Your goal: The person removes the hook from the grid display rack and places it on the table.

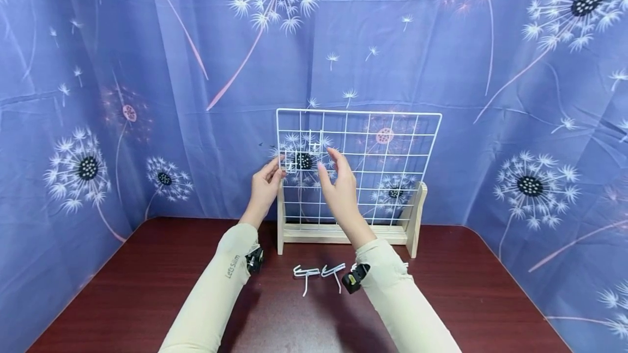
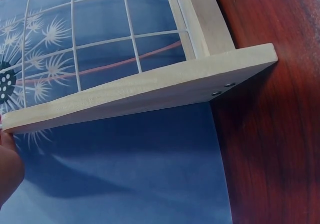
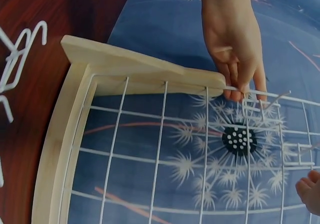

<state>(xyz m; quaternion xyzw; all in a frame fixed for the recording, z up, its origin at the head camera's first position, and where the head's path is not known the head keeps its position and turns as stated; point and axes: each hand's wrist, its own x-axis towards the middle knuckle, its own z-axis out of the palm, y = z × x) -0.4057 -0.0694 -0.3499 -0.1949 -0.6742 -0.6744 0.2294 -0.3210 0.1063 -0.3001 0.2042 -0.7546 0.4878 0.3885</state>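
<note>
A white wire grid panel (image 1: pixel 358 170) stands upright in a wooden stand (image 1: pixel 414 222). My left hand (image 1: pixel 266 183) pinches the panel's left edge wire just above the stand's side post, with thumb and fingertips around it. Right beside those fingertips, a white wire hook (image 3: pixel 254 107) hangs on the grid. A second white hook (image 1: pixel 314 147) is on the grid higher up and further right. My right hand (image 1: pixel 339 181) is in front of the panel near this second hook, thumb and forefinger spread apart with nothing between them. In the right wrist view only its fingertips (image 3: pixel 311 186) show.
Several loose white hooks (image 1: pixel 306 272) lie on the dark red table (image 1: pixel 147 287) in front of the stand, one partly hidden by the right wrist. A blue dandelion-print curtain (image 1: pixel 206 124) hangs behind and at both sides.
</note>
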